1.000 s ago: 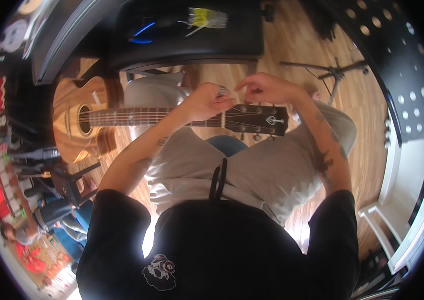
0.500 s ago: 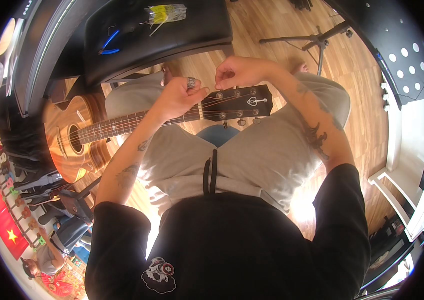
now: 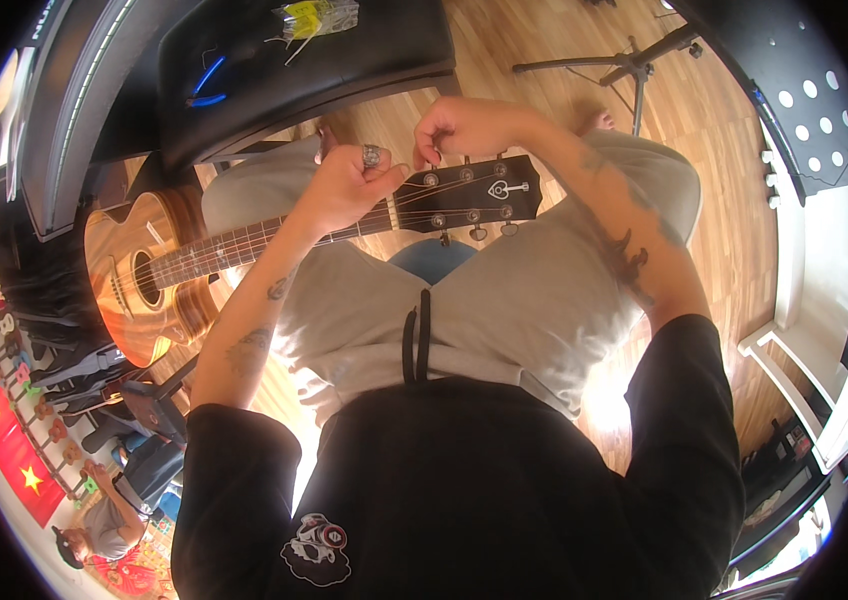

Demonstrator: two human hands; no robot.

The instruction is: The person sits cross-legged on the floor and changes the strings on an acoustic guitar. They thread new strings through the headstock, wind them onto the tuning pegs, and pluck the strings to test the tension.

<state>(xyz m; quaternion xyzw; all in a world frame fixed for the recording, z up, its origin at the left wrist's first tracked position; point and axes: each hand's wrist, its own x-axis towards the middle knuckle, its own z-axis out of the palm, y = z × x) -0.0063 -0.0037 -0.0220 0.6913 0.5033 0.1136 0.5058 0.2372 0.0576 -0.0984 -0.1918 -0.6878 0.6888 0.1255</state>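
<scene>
An acoustic guitar (image 3: 166, 275) lies across my lap, its body at the left and its dark headstock (image 3: 485, 197) at the right. My left hand (image 3: 347, 187), a ring on one finger, is closed over the far side of the neck beside the nut. Its thumb and finger pinch a guitar string (image 3: 420, 183) that leads to the nearest post. At the headstock's far edge, my right hand (image 3: 471, 127) has its fingertips closed on a tuning peg, which they mostly hide. More tuning pegs (image 3: 479, 234) show along the near edge.
Beyond the guitar stands a black padded bench (image 3: 374, 50), bearing blue-handled pliers (image 3: 208, 84) and a clear plastic packet (image 3: 319, 17) with yellow inside. A black tripod stand (image 3: 632, 65) is on the wooden floor at the far right. Another person (image 3: 109, 520) sits at lower left.
My right hand has come down onto the headstock's far edge, its fingertips now at the tuning peg. My left hand stays by the nut. The whole view has shifted slightly.
</scene>
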